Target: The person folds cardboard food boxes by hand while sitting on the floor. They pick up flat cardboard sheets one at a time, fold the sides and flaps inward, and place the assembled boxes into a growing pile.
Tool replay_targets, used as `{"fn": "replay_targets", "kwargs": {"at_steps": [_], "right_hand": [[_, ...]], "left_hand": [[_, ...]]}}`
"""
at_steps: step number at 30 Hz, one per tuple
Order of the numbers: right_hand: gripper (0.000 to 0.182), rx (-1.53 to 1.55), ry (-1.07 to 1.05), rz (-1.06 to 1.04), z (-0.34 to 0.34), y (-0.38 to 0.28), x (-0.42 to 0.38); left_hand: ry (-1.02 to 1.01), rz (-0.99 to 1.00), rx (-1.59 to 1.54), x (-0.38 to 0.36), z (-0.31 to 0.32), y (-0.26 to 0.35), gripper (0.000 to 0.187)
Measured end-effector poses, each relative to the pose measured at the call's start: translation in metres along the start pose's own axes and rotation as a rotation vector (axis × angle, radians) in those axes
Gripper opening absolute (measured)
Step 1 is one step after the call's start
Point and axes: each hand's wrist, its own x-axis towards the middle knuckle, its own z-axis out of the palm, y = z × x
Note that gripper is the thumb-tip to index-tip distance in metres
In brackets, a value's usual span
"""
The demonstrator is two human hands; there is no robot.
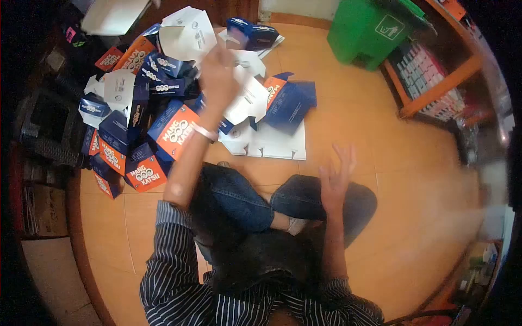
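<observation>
My left hand (218, 81) is stretched forward over the pile of cartons, its fingers smeared by motion. Whether it grips anything does not show. Under and beside it are white cardboard pieces (253, 98) with printed flaps. A blue-and-orange folded carton (291, 106) lies right of them, partly over a stack of flat white cardboard blanks (277, 148). My right hand (336, 176) is raised above my right knee, fingers spread, holding nothing. Left of my left forearm sits an orange-and-blue "Mang Katsu" box (175, 130).
Several more assembled boxes (145, 173) are heaped at the left. A green bin (372, 32) stands at the back right, near a wooden shelf (440, 81) with stacked goods. My crossed legs (239, 198) are in front of me on the tiled floor (424, 179).
</observation>
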Motion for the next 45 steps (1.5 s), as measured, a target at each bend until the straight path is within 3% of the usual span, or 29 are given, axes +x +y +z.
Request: {"fn": "replay_targets", "kwargs": {"at_steps": [1,2,3,4,5,6,9,10,11,13,14,16,18,19,21,22,23,25,27,30,32,33,35,39,41,43,45], "right_hand": [[0.048,-0.046,-0.014,0.051,0.000,0.007,-0.002],[0.047,-0.093,-0.029,0.103,-0.001,0.013,-0.005],[0.047,-0.100,-0.027,0.114,-0.002,0.020,-0.008],[0.044,-0.050,-0.032,0.198,-0.003,0.026,-0.010],[0.042,0.000,-0.040,0.279,-0.006,0.031,-0.012],[0.042,-0.007,-0.043,0.287,-0.010,0.036,-0.014],[0.042,0.088,-0.016,0.349,-0.016,0.051,-0.024],[0.042,0.141,0.007,0.370,-0.016,0.057,-0.028],[0.041,0.192,0.028,0.391,-0.016,0.061,-0.032],[0.042,0.225,0.038,0.423,-0.019,0.065,-0.037],[0.042,0.254,0.041,0.454,-0.020,0.066,-0.039],[0.042,0.267,0.065,0.447,-0.024,0.067,-0.040],[0.042,0.276,0.079,0.447,-0.029,0.067,-0.044],[0.042,0.290,0.086,0.443,-0.032,0.067,-0.045],[0.042,0.309,0.101,0.436,-0.035,0.069,-0.047],[0.042,0.338,0.120,0.460,-0.035,0.072,-0.049],[0.042,0.366,0.136,0.483,-0.035,0.075,-0.051],[0.043,0.360,0.134,0.477,-0.034,0.077,-0.054],[0.043,0.361,0.128,0.466,-0.031,0.082,-0.057],[0.043,0.359,0.136,0.460,-0.029,0.085,-0.063],[0.044,0.357,0.110,0.447,-0.032,0.080,-0.062],[0.044,0.349,0.113,0.441,-0.034,0.077,-0.061],[0.043,0.413,0.169,0.473,-0.038,0.069,-0.062],[0.041,0.406,0.182,0.492,-0.039,0.080,-0.068],[0.042,0.399,0.173,0.491,-0.039,0.080,-0.067],[0.042,0.389,0.168,0.493,-0.039,0.080,-0.067],[0.045,0.369,0.145,0.502,-0.041,0.081,-0.067]], "left_hand": [[-0.198,-0.117,-0.273,-0.046,0.039,0.018,0.031],[-0.784,0.109,-0.206,-0.065,0.034,0.048,0.034],[-0.870,0.254,-0.267,-0.121,0.074,0.057,0.039],[-0.707,0.427,-0.201,-0.194,0.114,0.058,0.040],[-0.995,0.402,-0.166,-0.210,0.108,0.071,0.050],[-1.093,0.417,-0.120,-0.212,0.107,0.078,0.047],[-1.123,0.376,-0.139,-0.235,0.142,0.067,0.043],[-0.994,0.491,-0.145,-0.232,0.143,0.061,0.038],[-0.998,0.501,-0.146,-0.223,0.139,0.059,0.038],[-0.942,0.487,-0.285,-0.197,0.134,0.056,0.026],[-1.038,0.388,-0.230,-0.181,0.136,0.056,0.025],[-0.792,0.346,-0.187,-0.144,0.133,0.052,0.022],[-0.805,0.235,-0.098,-0.089,0.115,0.047,0.025],[-0.560,0.260,-0.187,-0.077,0.123,0.033,0.024],[-0.537,0.133,-0.119,-0.036,0.098,0.032,0.026],[-0.531,0.183,-0.144,-0.030,0.088,0.035,0.026],[-0.524,0.229,-0.168,-0.032,0.078,0.038,0.026],[-0.757,0.407,-0.048,-0.065,0.057,0.058,0.025],[-0.571,0.491,-0.383,-0.123,0.056,0.071,0.025],[-0.733,0.401,-0.467,-0.157,0.039,0.106,0.033],[-1.081,0.495,-0.445,-0.170,0.038,0.125,0.033],[-1.097,0.556,-0.435,-0.203,0.055,0.127,0.029],[-1.150,0.593,-0.476,-0.202,0.060,0.131,0.024],[-1.225,0.459,-0.627,-0.207,0.084,0.128,0.030],[-1.473,0.324,-0.826,-0.204,0.096,0.121,0.029],[-1.446,0.403,-0.768,-0.214,0.108,0.112,0.032],[-0.935,0.444,-0.840,-0.228,0.114,0.109,0.037]]}}
